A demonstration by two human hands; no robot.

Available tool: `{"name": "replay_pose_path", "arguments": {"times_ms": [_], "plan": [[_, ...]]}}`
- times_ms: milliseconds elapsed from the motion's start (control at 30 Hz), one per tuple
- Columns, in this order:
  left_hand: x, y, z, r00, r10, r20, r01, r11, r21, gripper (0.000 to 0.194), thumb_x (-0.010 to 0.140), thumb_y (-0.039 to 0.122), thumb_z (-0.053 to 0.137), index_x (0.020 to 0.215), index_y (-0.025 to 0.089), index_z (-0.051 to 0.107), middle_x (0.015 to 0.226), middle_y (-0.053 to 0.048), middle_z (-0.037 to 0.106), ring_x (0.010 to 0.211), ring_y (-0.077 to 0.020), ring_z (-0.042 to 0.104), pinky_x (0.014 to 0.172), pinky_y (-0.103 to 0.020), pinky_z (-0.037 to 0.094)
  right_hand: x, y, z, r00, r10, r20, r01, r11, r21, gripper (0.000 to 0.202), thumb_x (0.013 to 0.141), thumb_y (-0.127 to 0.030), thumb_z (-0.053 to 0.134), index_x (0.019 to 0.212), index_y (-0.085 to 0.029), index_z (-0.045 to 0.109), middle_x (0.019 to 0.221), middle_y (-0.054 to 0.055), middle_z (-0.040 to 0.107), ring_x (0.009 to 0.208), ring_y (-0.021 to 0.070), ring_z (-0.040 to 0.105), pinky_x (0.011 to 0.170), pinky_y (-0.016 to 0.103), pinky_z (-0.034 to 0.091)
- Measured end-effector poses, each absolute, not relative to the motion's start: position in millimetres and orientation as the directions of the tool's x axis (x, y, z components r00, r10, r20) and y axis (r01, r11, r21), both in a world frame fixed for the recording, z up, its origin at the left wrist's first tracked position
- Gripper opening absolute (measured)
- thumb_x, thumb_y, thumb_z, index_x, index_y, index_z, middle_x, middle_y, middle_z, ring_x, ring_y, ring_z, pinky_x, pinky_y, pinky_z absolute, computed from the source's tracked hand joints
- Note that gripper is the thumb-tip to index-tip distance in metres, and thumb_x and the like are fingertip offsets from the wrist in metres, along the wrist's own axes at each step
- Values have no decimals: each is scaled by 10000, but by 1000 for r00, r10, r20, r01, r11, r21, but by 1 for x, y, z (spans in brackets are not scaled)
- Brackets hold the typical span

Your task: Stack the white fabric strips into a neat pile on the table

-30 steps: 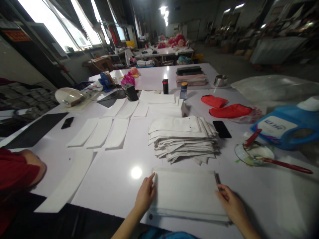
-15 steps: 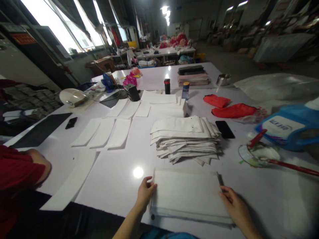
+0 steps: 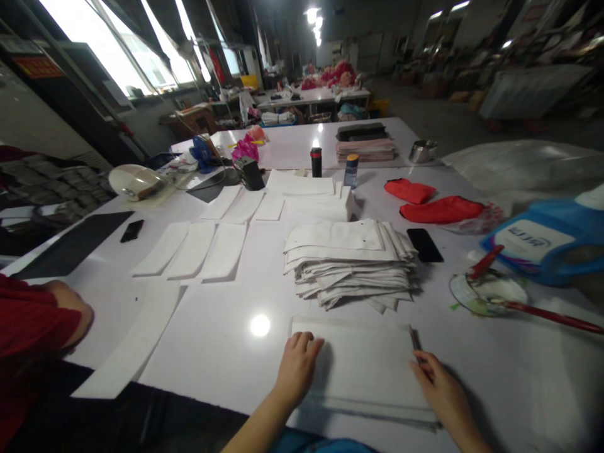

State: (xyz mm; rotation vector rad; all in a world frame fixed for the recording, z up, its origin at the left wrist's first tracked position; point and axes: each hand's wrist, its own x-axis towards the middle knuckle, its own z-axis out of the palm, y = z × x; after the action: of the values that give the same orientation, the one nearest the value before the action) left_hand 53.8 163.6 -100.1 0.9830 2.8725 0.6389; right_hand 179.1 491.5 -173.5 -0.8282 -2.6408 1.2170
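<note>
A flat white fabric piece [image 3: 365, 365] lies on the white table [image 3: 221, 340] right in front of me. My left hand [image 3: 296, 370] rests palm down on its left part, fingers loosely spread. At the piece's right edge my right hand [image 3: 436, 387] touches the cloth beside a thin dark strip [image 3: 414, 340]; whether it pinches anything I cannot tell. Just behind the piece stands a tall stack of folded white fabric pieces [image 3: 349, 261].
White strips [image 3: 193, 250] lie in rows to the left; a black phone [image 3: 425, 244], red cloths [image 3: 441, 209], a blue jug [image 3: 542, 239] and a glue dish with red-handled brush [image 3: 491, 292] sit right. A person in a red sleeve [image 3: 33, 327] is at the left edge.
My left hand has moved from the left edge of the white piece onto its surface, flattening out. My right hand has stayed at the right edge.
</note>
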Motion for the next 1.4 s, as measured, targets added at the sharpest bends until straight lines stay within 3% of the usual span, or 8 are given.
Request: {"name": "replay_pose_path", "arguments": {"times_ms": [200,333,433,567,867,1000,1167,1400], "plan": [[61,191,-110,-717,696,-19,645,674,360,618,889,437,469,1454,250,304,1212,-118,524,1064,-286,449,929,-464,409,179,496,-168,-864,501,-45,404,638,-656,484,827,-588,386,1057,-199,560,809,67,618,717,250,607,645,352,476],[61,190,-119,-719,693,-46,641,688,340,621,906,455,418,1470,240,272,1236,-118,529,1081,-278,454,948,-452,396,166,469,-148,-872,460,165,365,838,-406,455,888,-465,333,1080,-160,610,1075,166,583,999,368,536,836,512,408],[60,188,-125,-721,693,-13,662,694,284,617,914,461,395,1478,252,252,1354,-128,492,1193,-314,430,995,-482,366,147,427,-138,-942,149,302,92,977,-194,416,941,-361,339,1264,-205,550,1360,103,463,1251,338,386,949,507,366],[53,178,-131,-679,730,77,728,656,202,636,909,503,393,1484,318,192,1556,-89,251,1398,-362,232,1092,-556,254,128,403,-144,-957,-188,220,-216,970,-114,620,916,-447,489,1474,-269,285,1523,69,202,1372,286,210,1069,465,297],[42,153,-136,-738,650,180,674,717,175,775,816,593,516,1478,320,218,1575,-116,157,1407,-415,212,1067,-595,316,140,462,-175,-954,41,297,-6,988,-153,686,906,-536,449,1427,-96,377,1531,182,51,1365,405,152,1025,555,365],[39,153,-147,-724,654,220,687,712,146,840,766,655,538,1474,336,218,1542,-129,251,1371,-418,305,1027,-583,367,128,479,-165,-943,-2,332,-54,988,-145,599,924,-476,423,1417,-135,398,1494,171,237,1324,372,293,951,525,444],[36,148,-159,-786,549,285,608,768,200,930,706,745,523,1474,316,220,1505,-168,323,1367,-399,322,1026,-573,374,38,516,-71,-841,251,480,38,911,-411,521,938,-500,321,1054,-122,660,1031,158,621,994,273,569,929,408,442],[26,111,-132,-941,221,255,328,776,538,562,856,444,516,1394,302,435,1444,-122,452,1322,-314,427,1038,-507,416,-113,540,4,-866,468,177,357,825,-438,322,732,-491,634,620,-191,608,595,69,540,608,240,544,638,391,457]]}}
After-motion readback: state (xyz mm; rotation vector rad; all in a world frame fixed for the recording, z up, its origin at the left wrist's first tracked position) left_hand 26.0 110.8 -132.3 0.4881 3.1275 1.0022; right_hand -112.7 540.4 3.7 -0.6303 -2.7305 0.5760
